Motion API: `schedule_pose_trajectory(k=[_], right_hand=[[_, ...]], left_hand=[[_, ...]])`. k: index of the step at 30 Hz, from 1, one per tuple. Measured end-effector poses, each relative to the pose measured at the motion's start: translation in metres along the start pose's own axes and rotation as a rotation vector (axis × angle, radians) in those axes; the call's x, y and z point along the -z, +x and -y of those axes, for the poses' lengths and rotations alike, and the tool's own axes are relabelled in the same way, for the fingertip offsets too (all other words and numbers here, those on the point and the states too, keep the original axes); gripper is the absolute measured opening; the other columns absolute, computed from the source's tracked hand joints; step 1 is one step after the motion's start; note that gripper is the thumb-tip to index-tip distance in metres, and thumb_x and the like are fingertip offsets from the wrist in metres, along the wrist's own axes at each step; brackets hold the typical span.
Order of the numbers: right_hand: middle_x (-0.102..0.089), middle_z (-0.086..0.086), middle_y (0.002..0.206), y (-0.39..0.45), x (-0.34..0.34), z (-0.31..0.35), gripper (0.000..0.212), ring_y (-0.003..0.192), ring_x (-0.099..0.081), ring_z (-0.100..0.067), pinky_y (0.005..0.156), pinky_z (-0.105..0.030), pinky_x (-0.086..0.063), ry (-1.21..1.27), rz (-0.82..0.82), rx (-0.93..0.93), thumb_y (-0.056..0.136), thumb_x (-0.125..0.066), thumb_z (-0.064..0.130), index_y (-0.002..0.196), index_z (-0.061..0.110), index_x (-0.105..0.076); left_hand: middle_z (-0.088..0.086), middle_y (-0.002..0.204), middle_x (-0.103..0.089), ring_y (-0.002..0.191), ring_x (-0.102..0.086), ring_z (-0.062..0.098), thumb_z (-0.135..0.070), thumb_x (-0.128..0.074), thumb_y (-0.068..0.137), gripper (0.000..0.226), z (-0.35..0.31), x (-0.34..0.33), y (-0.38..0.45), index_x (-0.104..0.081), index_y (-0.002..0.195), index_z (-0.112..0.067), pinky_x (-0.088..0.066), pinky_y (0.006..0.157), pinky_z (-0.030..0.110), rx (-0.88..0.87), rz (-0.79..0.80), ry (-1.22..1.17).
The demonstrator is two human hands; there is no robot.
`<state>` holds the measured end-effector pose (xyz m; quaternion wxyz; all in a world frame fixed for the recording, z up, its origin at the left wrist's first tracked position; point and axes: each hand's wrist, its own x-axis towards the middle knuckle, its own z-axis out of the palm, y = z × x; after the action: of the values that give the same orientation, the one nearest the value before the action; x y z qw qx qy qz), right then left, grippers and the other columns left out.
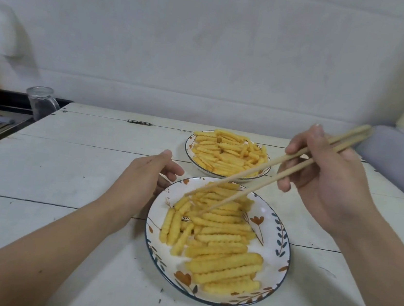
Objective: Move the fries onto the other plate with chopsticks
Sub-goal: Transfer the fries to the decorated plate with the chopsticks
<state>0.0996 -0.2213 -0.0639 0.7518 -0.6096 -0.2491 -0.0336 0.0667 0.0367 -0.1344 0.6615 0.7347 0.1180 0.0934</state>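
The right hand [325,178] pinches the chopsticks [264,175], tips spread over the fries [218,241] heaped on the near plate [279,241]. The left hand [141,178] seems to steady the rim, fingers loosely curled. Light, ridged, brittle-looking sticks; grip one mid-length, gently.

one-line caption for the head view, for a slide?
Right hand lowers chopsticks to fries on near plate; left hand touches its rim.

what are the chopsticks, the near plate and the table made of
Chopsticks: probably bare wood or bamboo, pale tan and matte. Near plate: likely glazed ceramic, glossy white with a painted leaf pattern and dark rim. Table: seemingly white-painted wooden planks, with seams and scuffs.
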Motion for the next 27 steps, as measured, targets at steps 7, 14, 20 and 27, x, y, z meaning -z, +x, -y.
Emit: schedule_pose_trajectory(k=[7,14,20,27], right_hand=[[-0.063,-0.011,0.069,0.018,0.033,-0.009,0.037,0.059,-0.071,-0.031,0.061,-0.038,-0.061,-0.201,-0.521,0.158,0.106,-0.049,0.031,0.078,0.010,-0.063],[-0.065,-0.020,0.072,0.018,0.039,-0.024,0.038,0.056,-0.072,-0.028,0.057,-0.033,-0.060,-0.389,-0.575,0.201,0.104,-0.054,0.034,0.074,0.013,-0.064],[-0.068,-0.019,0.072,0.022,0.037,-0.042,0.030,0.060,-0.073,-0.026,0.058,-0.032,-0.061,-0.433,-0.497,0.193,0.101,-0.059,0.028,0.078,0.009,-0.068],[-0.066,-0.019,0.069,0.021,0.035,-0.035,0.038,0.057,-0.072,-0.029,0.057,-0.035,-0.061,-0.368,-0.515,0.199,0.105,-0.053,0.030,0.077,0.007,-0.066]], left_hand=[[0.000,0.080,-0.068,0.064,-0.061,0.016,-0.045,-0.044,0.107,0.050,0.001,-0.001,0.000,-0.078,0.092,-0.011,-0.048,0.070,0.034,0.014,0.002,0.041],[0.006,0.074,-0.069,0.061,-0.061,0.020,-0.049,-0.043,0.106,0.051,0.001,-0.004,-0.003,-0.078,0.090,-0.014,-0.046,0.065,0.034,0.009,0.017,0.078],[0.007,0.074,-0.070,0.062,-0.062,0.020,-0.050,-0.043,0.106,0.052,0.002,-0.003,-0.004,-0.078,0.089,-0.015,-0.047,0.067,0.034,0.005,0.024,0.073],[0.005,0.077,-0.070,0.063,-0.062,0.018,-0.049,-0.044,0.106,0.051,0.002,-0.003,-0.003,-0.078,0.090,-0.015,-0.047,0.067,0.033,0.010,0.017,0.080]])
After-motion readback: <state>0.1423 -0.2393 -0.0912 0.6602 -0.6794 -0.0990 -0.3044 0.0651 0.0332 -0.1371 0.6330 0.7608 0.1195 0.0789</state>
